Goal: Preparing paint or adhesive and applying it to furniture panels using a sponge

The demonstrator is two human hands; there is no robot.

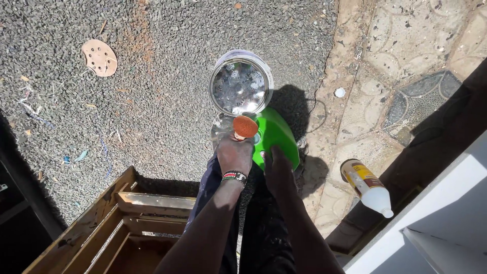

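Left hand (pixel 234 152) grips orange-capped tool (pixel 245 127); right hand (pixel 278 167) tilts green container (pixel 276 133).

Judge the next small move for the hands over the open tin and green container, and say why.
Probably a slight further tilt of the green container toward the open tin. The right hand grips its lower end, its upper end already lies at the tin's near rim, and the left hand holds an orange-headed tool right there. Whether anything is flowing cannot be told.
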